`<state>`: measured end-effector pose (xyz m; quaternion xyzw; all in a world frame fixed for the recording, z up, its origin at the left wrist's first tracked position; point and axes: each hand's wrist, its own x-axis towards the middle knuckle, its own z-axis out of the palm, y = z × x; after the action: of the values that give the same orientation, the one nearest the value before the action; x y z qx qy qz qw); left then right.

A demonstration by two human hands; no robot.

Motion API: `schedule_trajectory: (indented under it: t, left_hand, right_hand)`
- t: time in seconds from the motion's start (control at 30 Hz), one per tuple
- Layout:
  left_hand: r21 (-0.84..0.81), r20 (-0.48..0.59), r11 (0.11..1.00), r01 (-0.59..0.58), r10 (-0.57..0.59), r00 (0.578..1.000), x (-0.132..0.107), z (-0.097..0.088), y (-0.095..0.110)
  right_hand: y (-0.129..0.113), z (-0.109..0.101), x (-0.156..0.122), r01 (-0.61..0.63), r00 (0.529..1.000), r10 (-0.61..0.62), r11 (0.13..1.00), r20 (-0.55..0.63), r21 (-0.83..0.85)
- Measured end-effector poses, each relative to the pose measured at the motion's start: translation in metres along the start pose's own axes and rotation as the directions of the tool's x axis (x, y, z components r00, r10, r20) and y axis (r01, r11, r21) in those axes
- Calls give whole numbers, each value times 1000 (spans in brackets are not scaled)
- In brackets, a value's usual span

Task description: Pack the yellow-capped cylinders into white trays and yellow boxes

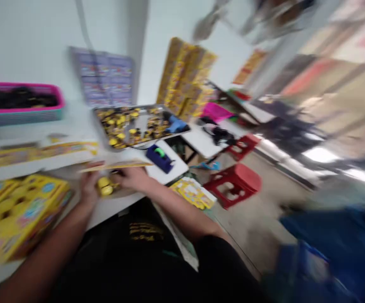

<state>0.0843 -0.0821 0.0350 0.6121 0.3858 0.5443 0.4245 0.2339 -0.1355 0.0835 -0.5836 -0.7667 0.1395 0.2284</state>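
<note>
Because the head view is smeared with blur, I can read only the coarse layout from my end. Both hands meet at the near edge of the white table (123, 203). The left hand (89, 189) is curled against the left side of a small yellow piece (105, 186), and as far as I can judge it has hold of it. The right hand (134, 178) lies palm down with its fingers reaching toward the same piece; whether they pinch it or only touch it I cannot tell. The piece sits between the two hands, just under a flat printed card (115, 165).

To the left lies an open yellow box (45, 198) with round yellow shapes seated in its wells; from what shows, most wells look filled, though the blur hides any gaps. Beyond the hands a metal tray (102, 122) holds many more loose yellow pieces, so I would judge a good share of the stock is not yet boxed. A blue tape dispenser (160, 158) stands just in front of the tray.

Further off are a pink basket (21, 86) of dark items, a leaning stack of yellow cartons (185, 75), and two red stools (237, 183) on the floor to the right
</note>
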Motion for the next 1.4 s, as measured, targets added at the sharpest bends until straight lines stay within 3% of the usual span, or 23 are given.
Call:
schedule_trajectory:
  t: [0.07,0.17,0.3,0.47,0.6,0.9,1.07,1.23,1.4]
  left_hand:
    - [-84,-44,996,-7,4,999,2,-8,-20]
    - [-246,-14,969,-8,5,1000,3,-12,-38]
    - [-358,13,933,36,-33,999,1,-9,-36]
    - [-330,13,944,-2,7,1000,1,-10,-29]
    - [-324,18,946,11,-5,1000,2,-11,-28]
    - [-320,14,947,29,-25,1000,1,-10,-29]
    - [-319,-14,947,37,-43,999,1,-10,-29]
    - [-342,-2,934,102,-109,994,0,-8,-27]
    - [-331,-20,939,97,-109,994,0,-8,-25]
  right_hand:
    - [2,8,9,-126,991,126,992,40,-6]
    - [-4,16,24,-185,975,194,979,111,-89]
    - [-20,15,29,-258,950,282,950,133,-174]
    - [-19,8,25,-251,931,275,960,241,-125]
    - [-15,2,21,-181,923,216,974,318,-136]
    - [-23,4,18,-76,959,120,981,258,-177]
    - [-21,5,8,-21,962,100,954,253,-298]
    - [-15,9,-13,180,969,-93,904,231,-388]
    - [-9,14,-29,347,937,-304,852,170,-393]
